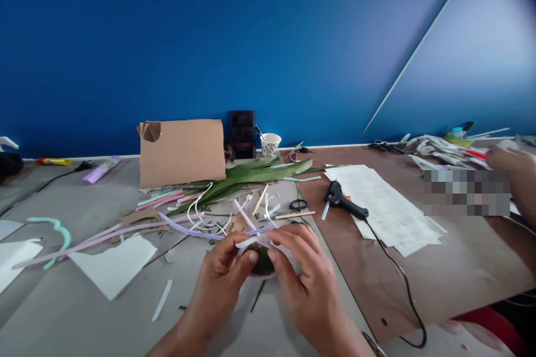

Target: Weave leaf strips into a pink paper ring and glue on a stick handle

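Note:
Between both hands is a small round piece (262, 261) with a dark green, moss-like middle and a pale pinkish rim. My left hand (224, 273) pinches its left side with thumb and fingers. My right hand (305, 270) grips the right side, thumb on the green part and fingers over the far edge. A short white strip (247, 242) lies across its top edge by the fingertips. Just beyond, lilac strips (184, 227) cross over loose white scraps; whether any is joined to the round piece I cannot tell.
A cardboard piece (184, 150), long green leaves (259, 174) and a paper cup (271, 144) are at the back. Scissors (298, 204) lie beyond my hands. On the right are a black glue gun (345, 201) with trailing cord, paper sheets (385, 212) and another person's hand (513, 170).

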The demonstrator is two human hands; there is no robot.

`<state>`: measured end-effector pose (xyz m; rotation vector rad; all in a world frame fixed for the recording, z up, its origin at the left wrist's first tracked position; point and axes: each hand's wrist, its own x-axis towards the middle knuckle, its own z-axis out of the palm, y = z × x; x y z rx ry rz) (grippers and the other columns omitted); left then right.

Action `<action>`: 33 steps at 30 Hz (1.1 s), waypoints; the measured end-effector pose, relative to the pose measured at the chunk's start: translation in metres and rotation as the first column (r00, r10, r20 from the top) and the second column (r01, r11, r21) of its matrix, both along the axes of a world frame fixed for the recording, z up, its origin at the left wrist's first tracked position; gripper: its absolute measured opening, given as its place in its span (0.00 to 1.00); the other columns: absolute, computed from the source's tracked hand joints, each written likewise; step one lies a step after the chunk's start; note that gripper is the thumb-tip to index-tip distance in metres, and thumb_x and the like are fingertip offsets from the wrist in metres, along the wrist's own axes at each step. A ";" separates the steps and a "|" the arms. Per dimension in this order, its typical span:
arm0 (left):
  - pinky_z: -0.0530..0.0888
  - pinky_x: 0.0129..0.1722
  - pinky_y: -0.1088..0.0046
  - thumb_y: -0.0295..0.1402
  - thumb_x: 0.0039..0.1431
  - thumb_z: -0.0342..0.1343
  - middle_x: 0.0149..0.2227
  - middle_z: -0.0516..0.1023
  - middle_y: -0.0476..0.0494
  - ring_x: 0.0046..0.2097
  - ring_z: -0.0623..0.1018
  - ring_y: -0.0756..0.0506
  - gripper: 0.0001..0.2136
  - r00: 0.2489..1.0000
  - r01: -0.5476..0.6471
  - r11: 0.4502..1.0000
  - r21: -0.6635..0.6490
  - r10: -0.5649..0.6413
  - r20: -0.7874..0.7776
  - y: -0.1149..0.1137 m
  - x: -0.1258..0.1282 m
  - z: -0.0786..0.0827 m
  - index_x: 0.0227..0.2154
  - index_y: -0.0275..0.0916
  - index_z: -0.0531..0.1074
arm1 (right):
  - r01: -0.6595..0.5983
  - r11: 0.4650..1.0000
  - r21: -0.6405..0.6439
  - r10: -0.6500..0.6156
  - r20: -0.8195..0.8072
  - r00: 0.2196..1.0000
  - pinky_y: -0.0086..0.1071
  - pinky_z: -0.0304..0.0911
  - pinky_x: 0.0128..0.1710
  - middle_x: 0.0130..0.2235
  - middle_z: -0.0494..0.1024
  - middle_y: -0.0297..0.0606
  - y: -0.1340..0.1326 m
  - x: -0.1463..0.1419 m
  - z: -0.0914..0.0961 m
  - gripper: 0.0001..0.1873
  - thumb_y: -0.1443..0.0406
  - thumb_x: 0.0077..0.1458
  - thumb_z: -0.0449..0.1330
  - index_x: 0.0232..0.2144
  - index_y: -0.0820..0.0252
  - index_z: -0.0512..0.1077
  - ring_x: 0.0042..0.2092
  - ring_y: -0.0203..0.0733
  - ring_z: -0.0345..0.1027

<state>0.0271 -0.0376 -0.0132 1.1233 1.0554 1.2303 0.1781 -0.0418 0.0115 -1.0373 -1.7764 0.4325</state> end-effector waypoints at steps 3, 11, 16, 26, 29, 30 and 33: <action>0.71 0.36 0.74 0.39 0.53 0.61 0.29 0.76 0.50 0.32 0.73 0.49 0.08 1.000 -0.015 1.000 0.011 0.015 0.005 -0.002 0.000 0.003 0.33 0.41 0.76 | -0.031 0.998 0.049 0.028 0.054 0.998 0.37 0.61 0.41 0.38 0.75 0.36 0.001 -0.002 0.003 0.13 0.75 0.58 0.52 0.40 0.55 0.71 0.40 0.41 0.66; 0.70 0.39 0.74 0.42 0.46 0.66 0.32 0.79 0.48 0.36 0.74 0.47 0.13 0.990 -0.026 0.997 -0.075 0.036 0.136 -0.001 0.002 0.009 0.34 0.41 0.79 | -0.091 0.995 -0.043 0.090 -0.016 0.996 0.33 0.61 0.42 0.37 0.74 0.34 0.003 -0.001 0.001 0.12 0.74 0.58 0.52 0.37 0.54 0.70 0.40 0.39 0.66; 0.70 0.36 0.74 0.41 0.44 0.67 0.33 0.78 0.47 0.35 0.73 0.47 0.17 0.990 -0.052 0.991 -0.119 0.067 0.127 -0.001 0.002 0.012 0.37 0.40 0.78 | -0.128 0.958 -0.256 0.103 -0.112 0.988 0.33 0.62 0.40 0.35 0.75 0.34 0.005 0.000 0.002 0.07 0.70 0.57 0.54 0.34 0.56 0.71 0.38 0.40 0.68; 0.70 0.34 0.74 0.38 0.50 0.63 0.33 0.78 0.48 0.34 0.74 0.48 0.13 0.993 -0.097 0.995 0.000 0.097 -0.072 -0.005 -0.001 -0.001 0.39 0.41 0.77 | -0.136 0.937 -0.323 0.080 -0.181 0.980 0.30 0.62 0.37 0.32 0.76 0.34 0.006 0.000 0.010 0.07 0.69 0.54 0.56 0.30 0.58 0.74 0.36 0.38 0.69; 0.70 0.43 0.71 0.37 0.51 0.62 0.41 0.79 0.46 0.42 0.75 0.44 0.13 0.982 -0.104 0.993 0.055 0.111 -0.152 -0.006 -0.002 -0.001 0.40 0.42 0.77 | -0.135 0.942 -0.308 0.087 -0.163 0.983 0.29 0.62 0.37 0.32 0.76 0.34 0.005 -0.001 0.013 0.07 0.69 0.54 0.56 0.30 0.58 0.74 0.36 0.38 0.70; 0.70 0.44 0.71 0.37 0.51 0.62 0.42 0.79 0.45 0.43 0.75 0.44 0.13 0.982 -0.100 0.993 0.060 0.109 -0.157 -0.006 -0.002 0.000 0.41 0.43 0.77 | -0.129 0.940 -0.316 0.081 -0.161 0.984 0.29 0.62 0.37 0.32 0.76 0.34 0.004 0.000 0.014 0.07 0.70 0.54 0.56 0.30 0.58 0.75 0.36 0.38 0.70; 0.71 0.42 0.70 0.39 0.52 0.62 0.40 0.78 0.45 0.41 0.75 0.44 0.20 0.993 -0.085 0.995 0.051 0.089 -0.072 -0.007 0.001 0.002 0.48 0.43 0.71 | -0.085 0.927 -0.366 0.020 -0.178 0.984 0.28 0.62 0.34 0.31 0.76 0.34 0.003 0.000 0.012 0.07 0.68 0.54 0.56 0.30 0.57 0.75 0.33 0.37 0.69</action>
